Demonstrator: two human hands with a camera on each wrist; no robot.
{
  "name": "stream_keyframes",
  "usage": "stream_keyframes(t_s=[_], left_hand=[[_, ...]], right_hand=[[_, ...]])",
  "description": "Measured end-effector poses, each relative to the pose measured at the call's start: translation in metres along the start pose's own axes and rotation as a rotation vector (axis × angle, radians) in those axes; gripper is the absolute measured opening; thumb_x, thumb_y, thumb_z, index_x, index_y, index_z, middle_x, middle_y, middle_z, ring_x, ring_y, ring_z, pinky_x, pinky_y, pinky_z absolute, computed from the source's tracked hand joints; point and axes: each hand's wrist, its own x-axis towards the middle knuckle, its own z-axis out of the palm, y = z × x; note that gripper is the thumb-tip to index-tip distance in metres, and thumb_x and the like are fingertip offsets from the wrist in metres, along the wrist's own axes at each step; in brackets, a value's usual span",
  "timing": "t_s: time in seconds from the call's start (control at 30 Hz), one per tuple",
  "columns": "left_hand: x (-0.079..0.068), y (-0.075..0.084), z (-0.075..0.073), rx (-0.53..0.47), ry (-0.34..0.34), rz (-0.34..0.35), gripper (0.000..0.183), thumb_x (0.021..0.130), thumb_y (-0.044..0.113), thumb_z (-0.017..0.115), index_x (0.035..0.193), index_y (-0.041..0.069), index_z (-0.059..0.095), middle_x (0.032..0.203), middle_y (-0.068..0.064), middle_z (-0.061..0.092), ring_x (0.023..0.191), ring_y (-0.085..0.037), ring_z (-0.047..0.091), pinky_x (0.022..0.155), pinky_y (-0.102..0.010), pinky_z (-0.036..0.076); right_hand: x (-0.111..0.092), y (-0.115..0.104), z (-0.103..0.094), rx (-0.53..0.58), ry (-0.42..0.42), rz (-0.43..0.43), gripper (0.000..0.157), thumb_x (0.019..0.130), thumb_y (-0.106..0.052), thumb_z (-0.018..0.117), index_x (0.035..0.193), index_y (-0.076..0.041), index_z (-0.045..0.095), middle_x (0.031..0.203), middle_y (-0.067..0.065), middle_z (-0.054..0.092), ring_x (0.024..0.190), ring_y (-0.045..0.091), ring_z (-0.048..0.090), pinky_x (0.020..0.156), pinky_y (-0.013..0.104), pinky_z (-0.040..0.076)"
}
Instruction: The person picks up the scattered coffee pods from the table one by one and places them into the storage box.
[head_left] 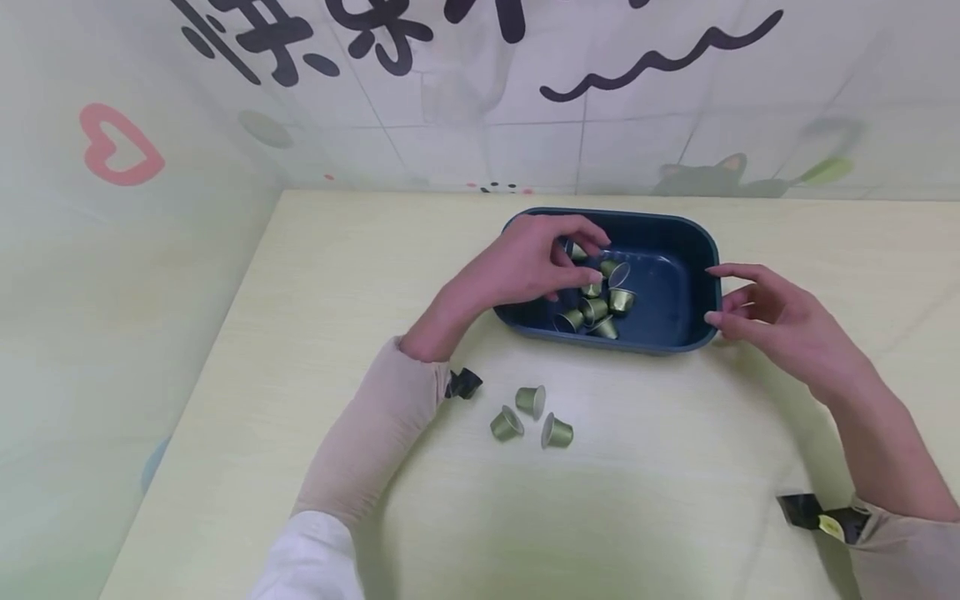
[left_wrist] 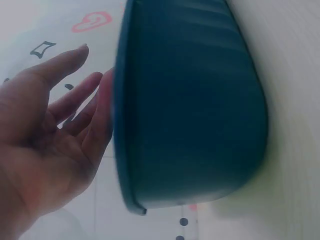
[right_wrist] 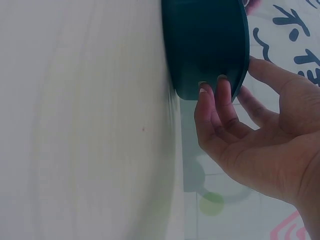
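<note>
A dark blue oblong bin [head_left: 671, 296] stands near the table's back edge. Several green coffee capsules [head_left: 594, 311] lie inside, bunched in its left half. My left hand [head_left: 531, 260] reaches over the left end, its relaxed fingers above the capsules; the left wrist view shows thumb and fingers apart, with no capsule between them. At the other end my right hand [head_left: 787, 329] holds the bin by its rim and end wall, fingers bent against the outside in the right wrist view. Three more capsules, an upper one [head_left: 530, 401], a left one [head_left: 507, 425] and a right one [head_left: 557, 432], lie in front.
The pale wooden table [head_left: 300, 350] meets a printed wall [head_left: 480, 150] behind the bin and another wall [head_left: 135, 275] at the left. Black straps [head_left: 463, 384] show at both sleeve cuffs.
</note>
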Motion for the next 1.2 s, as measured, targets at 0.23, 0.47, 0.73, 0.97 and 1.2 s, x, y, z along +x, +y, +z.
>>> stream_keyframes(t_s=[0.23, 0.47, 0.73, 0.97, 1.2], left_hand=[[-0.014, 0.008, -0.002, 0.043, 0.051, 0.109, 0.04, 0.092, 0.023, 0.073, 0.13, 0.014, 0.062, 0.109, 0.005, 0.067, 0.077, -0.008, 0.069, 0.062, -0.026, 0.056], [-0.022, 0.015, -0.004, 0.097, 0.059, 0.147, 0.041, 0.092, 0.025, 0.073, 0.13, 0.013, 0.062, 0.108, 0.007, 0.066, 0.078, -0.001, 0.066, 0.068, -0.023, 0.054], [-0.035, 0.016, -0.004, 0.13, 0.054, 0.142, 0.044, 0.091, 0.024, 0.074, 0.132, 0.013, 0.061, 0.108, 0.005, 0.067, 0.077, -0.001, 0.064, 0.071, -0.023, 0.053], [-0.049, 0.016, -0.005, 0.176, 0.045, 0.123, 0.044, 0.091, 0.026, 0.074, 0.131, 0.014, 0.062, 0.107, 0.009, 0.065, 0.079, 0.001, 0.063, 0.072, -0.021, 0.053], [-0.061, 0.018, -0.008, 0.373, 0.095, 0.086, 0.045, 0.086, 0.041, 0.078, 0.122, 0.018, 0.067, 0.102, 0.009, 0.066, 0.08, -0.001, 0.061, 0.073, -0.022, 0.049]], right_hand=[[0.002, -0.002, 0.0, -0.006, -0.006, 0.011, 0.051, 0.096, -0.014, 0.068, 0.142, -0.019, 0.048, 0.093, -0.002, 0.059, 0.08, 0.015, 0.064, 0.07, 0.021, 0.051], [0.001, -0.003, -0.001, -0.011, -0.006, 0.016, 0.051, 0.096, -0.015, 0.068, 0.143, -0.019, 0.048, 0.094, -0.002, 0.059, 0.081, 0.014, 0.063, 0.07, 0.021, 0.05], [0.0, -0.003, -0.002, 0.016, -0.007, 0.01, 0.051, 0.096, -0.01, 0.068, 0.142, -0.017, 0.048, 0.093, -0.001, 0.059, 0.079, 0.016, 0.065, 0.071, 0.022, 0.053], [0.0, -0.003, -0.003, 0.018, -0.014, 0.023, 0.052, 0.096, -0.012, 0.068, 0.143, -0.018, 0.047, 0.093, -0.002, 0.059, 0.081, 0.015, 0.064, 0.071, 0.022, 0.053], [0.0, -0.001, -0.002, 0.015, -0.017, 0.02, 0.052, 0.096, -0.012, 0.067, 0.143, -0.018, 0.047, 0.094, -0.001, 0.058, 0.082, 0.015, 0.063, 0.071, 0.022, 0.052]])
